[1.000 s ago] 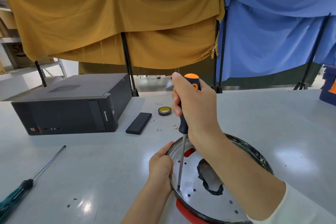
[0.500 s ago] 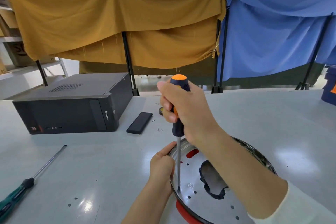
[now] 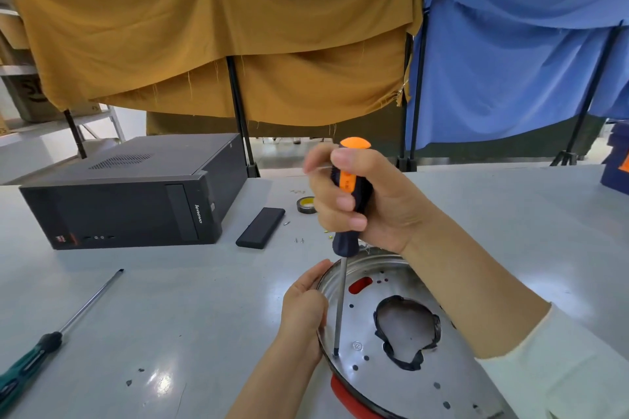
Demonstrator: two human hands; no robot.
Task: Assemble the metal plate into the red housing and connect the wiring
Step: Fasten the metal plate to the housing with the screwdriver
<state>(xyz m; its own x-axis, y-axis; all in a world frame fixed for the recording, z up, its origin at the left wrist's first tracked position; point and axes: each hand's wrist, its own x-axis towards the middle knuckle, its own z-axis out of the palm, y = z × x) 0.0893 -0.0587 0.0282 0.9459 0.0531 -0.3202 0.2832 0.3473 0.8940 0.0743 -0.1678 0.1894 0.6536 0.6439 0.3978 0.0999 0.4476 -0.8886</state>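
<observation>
Shifted slightly left since earlier, the right hand (image 3: 367, 204) grips an orange-and-black screwdriver (image 3: 347, 214), tip on the round perforated silver metal plate (image 3: 367, 343) inside the red housing (image 3: 347, 395), near-right on the table; the left hand (image 3: 303, 313) holds its rim.

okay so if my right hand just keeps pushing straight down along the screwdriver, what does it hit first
The right hand grips the screwdriver nearly upright, its tip already at the metal plate near the left rim. Pushed straight down, it would probably meet that plate first, right beside the left hand holding the rim.
</observation>
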